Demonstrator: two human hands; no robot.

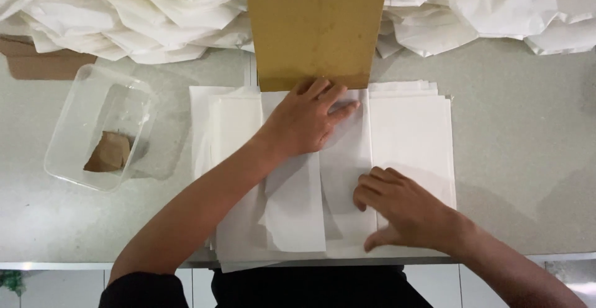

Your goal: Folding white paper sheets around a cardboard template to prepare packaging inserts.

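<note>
Now I see my left hand [307,122] lying flat, grasping nothing, on the far end of the folded white sheet [323,178], whose long axis runs toward me, while my right hand [403,205] presses its near-right edge with half-curled fingers.

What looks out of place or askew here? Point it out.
The sheet stack is untidy, with edges fanned unevenly at the left and top. A crumpled brown scrap sits alone in the clear plastic tub. The left hand and right hand press a folded sheet.
</note>
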